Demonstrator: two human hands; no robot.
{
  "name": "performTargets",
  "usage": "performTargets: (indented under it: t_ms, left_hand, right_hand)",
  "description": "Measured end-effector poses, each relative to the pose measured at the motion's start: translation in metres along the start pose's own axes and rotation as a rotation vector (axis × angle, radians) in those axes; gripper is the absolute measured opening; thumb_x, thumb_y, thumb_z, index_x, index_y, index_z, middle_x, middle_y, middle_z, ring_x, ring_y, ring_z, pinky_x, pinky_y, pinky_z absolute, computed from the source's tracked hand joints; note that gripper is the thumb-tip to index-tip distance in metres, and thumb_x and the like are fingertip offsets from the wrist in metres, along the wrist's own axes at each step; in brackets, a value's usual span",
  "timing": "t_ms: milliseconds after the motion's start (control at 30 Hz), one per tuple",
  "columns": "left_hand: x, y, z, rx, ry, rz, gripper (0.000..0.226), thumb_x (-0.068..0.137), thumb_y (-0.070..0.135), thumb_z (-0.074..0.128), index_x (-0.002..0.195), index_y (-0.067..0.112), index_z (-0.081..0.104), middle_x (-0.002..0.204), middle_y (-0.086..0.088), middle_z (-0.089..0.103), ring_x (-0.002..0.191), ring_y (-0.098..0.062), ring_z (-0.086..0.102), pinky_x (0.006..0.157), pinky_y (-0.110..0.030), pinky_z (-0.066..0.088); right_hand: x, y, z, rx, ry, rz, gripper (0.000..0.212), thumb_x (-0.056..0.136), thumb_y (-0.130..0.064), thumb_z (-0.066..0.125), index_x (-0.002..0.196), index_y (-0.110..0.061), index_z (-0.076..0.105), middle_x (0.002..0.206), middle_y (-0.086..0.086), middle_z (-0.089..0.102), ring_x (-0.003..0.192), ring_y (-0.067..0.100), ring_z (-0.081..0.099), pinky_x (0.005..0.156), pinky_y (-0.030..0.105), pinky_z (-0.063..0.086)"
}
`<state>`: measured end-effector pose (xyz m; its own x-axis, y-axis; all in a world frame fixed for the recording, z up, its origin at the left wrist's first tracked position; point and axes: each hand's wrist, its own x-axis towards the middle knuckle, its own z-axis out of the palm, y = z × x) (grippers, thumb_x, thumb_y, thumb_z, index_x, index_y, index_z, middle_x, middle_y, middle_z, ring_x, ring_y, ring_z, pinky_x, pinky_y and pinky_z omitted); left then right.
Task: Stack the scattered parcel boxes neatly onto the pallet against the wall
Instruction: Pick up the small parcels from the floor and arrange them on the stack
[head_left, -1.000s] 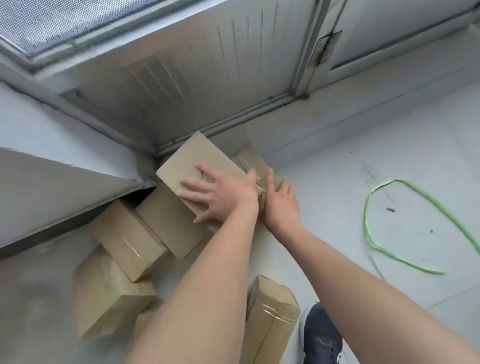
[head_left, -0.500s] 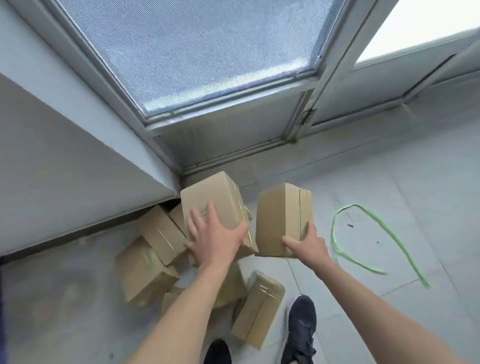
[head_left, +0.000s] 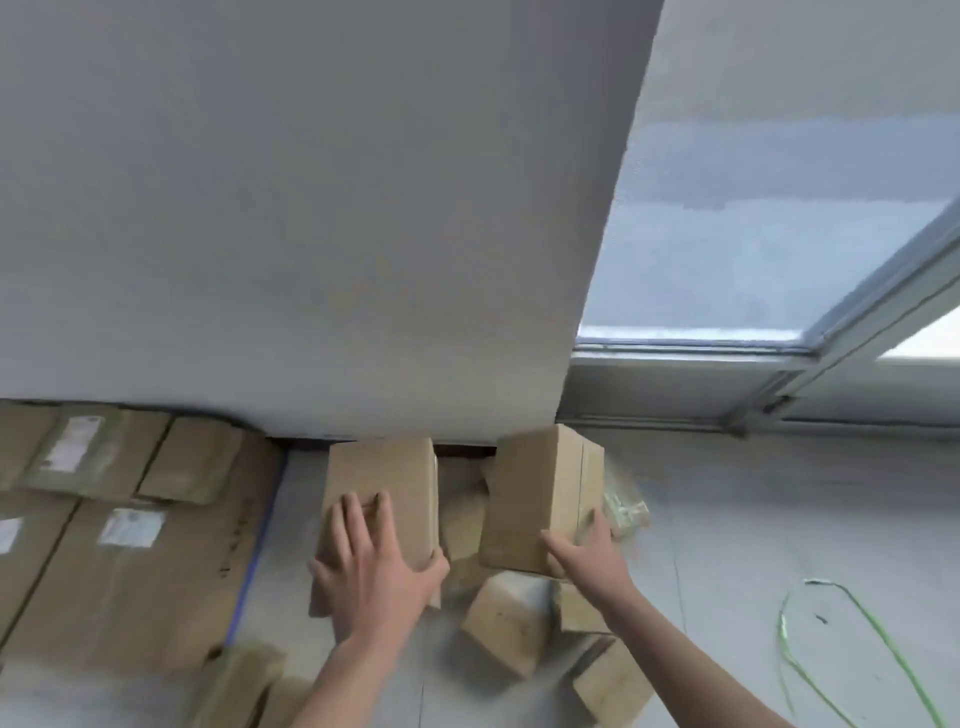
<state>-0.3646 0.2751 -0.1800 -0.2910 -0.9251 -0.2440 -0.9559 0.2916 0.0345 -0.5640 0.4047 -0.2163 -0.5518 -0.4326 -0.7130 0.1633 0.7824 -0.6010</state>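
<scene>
Both hands hold brown cardboard parcel boxes lifted off the floor. My left hand grips the near end of one box, fingers spread over its top. The second box is held upright by my right hand, which clasps its lower right corner. Below and between them several more small boxes lie scattered on the grey floor. At the left, larger labelled boxes lie flat in a stack against the wall; no pallet shows beneath them.
A grey wall fills the upper frame. A window and door frame stand at the right. A green strap lies looped on the floor at lower right. More small boxes sit at the bottom left.
The view has swung left and up, bringing the flat stack of large boxes into sight. Both held boxes have been carried leftward, away from the door.
</scene>
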Motion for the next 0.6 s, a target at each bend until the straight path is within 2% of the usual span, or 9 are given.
performTargets:
  t_ms: [100, 300, 433, 500, 600]
  left_hand:
    - [-0.016, -0.084, -0.023, -0.006, 0.051, -0.085, 0.101, 0.069, 0.072, 0.054, 0.153, 0.021, 0.031, 0.162, -0.013, 0.019, 0.149, -0.03, 0.014, 0.105, -0.058, 0.031]
    - [-0.043, -0.291, -0.049, -0.014, 0.047, -0.253, 0.101, 0.073, 0.078, 0.044, 0.155, 0.024, 0.019, 0.164, -0.012, 0.009, 0.15, -0.03, 0.003, 0.108, -0.058, 0.026]
    - [-0.056, -0.438, -0.051, -0.071, 0.08, -0.357, 0.098, 0.066, 0.073, 0.053, 0.146, 0.018, 0.043, 0.157, -0.018, 0.03, 0.145, -0.035, 0.022, 0.098, -0.064, 0.034]
    - [-0.061, -0.511, -0.049, -0.116, 0.057, -0.374, 0.095, 0.064, 0.07, 0.053, 0.141, 0.015, 0.048, 0.153, -0.02, 0.037, 0.142, -0.037, 0.029, 0.096, -0.067, 0.034]
    - [-0.062, -0.61, -0.048, -0.134, 0.041, -0.423, 0.096, 0.068, 0.07, 0.045, 0.149, 0.021, 0.035, 0.16, -0.014, 0.023, 0.148, -0.032, 0.016, 0.102, -0.066, 0.025]
  right_hand:
    - [-0.033, -0.028, 0.076, -0.108, -0.087, -0.049, 0.102, 0.074, -0.053, 0.072, 0.153, -0.02, 0.015, 0.143, 0.017, 0.044, 0.125, 0.033, 0.048, 0.104, 0.048, 0.043]
    - [-0.106, -0.073, 0.258, -0.302, -0.224, -0.104, 0.1, 0.077, -0.049, 0.07, 0.155, -0.023, 0.014, 0.142, 0.021, 0.044, 0.126, 0.037, 0.049, 0.106, 0.049, 0.04]
    - [-0.16, -0.095, 0.395, -0.42, -0.309, -0.14, 0.098, 0.077, -0.049, 0.07, 0.154, -0.025, 0.015, 0.136, 0.016, 0.05, 0.12, 0.034, 0.053, 0.1, 0.048, 0.046]
    - [-0.185, -0.106, 0.464, -0.465, -0.36, -0.154, 0.099, 0.075, -0.049, 0.072, 0.153, -0.027, 0.016, 0.133, 0.014, 0.052, 0.113, 0.031, 0.056, 0.094, 0.046, 0.051]
    - [-0.22, -0.124, 0.561, -0.463, -0.429, -0.151, 0.094, 0.074, -0.047, 0.076, 0.15, -0.028, 0.023, 0.128, 0.012, 0.053, 0.111, 0.031, 0.056, 0.093, 0.047, 0.051]
